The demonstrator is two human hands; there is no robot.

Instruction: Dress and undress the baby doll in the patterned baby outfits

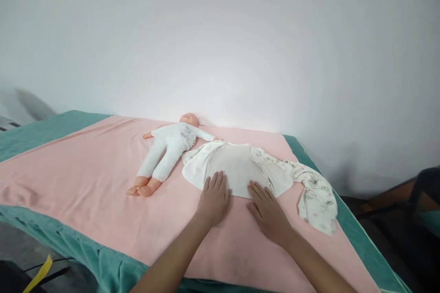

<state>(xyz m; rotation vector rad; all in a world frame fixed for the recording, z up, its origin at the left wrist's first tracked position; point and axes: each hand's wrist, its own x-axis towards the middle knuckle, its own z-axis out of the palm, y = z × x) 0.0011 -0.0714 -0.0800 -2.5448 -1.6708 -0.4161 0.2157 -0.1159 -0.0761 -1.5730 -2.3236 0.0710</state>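
A small white baby top (233,162) lies spread on the pink cloth, its front opened out and a patterned sleeve (318,194) trailing to the right. My left hand (213,198) rests flat on the top's lower left part, fingers stretched out. On the lower right part lies my right hand (268,213), also flat with its fingers extended. Neither hand grips the fabric. To the left, a baby doll (168,144) in a white outfit lies on its back, head toward the wall and bare feet toward me. One doll hand reaches the edge of the top.
The pink cloth (85,178) covers a table over a green cover (68,242) that hangs down in front. A white wall (220,41) stands behind. Dark furniture (405,197) is at the right, and a yellow strip (39,274) shows at the lower left.
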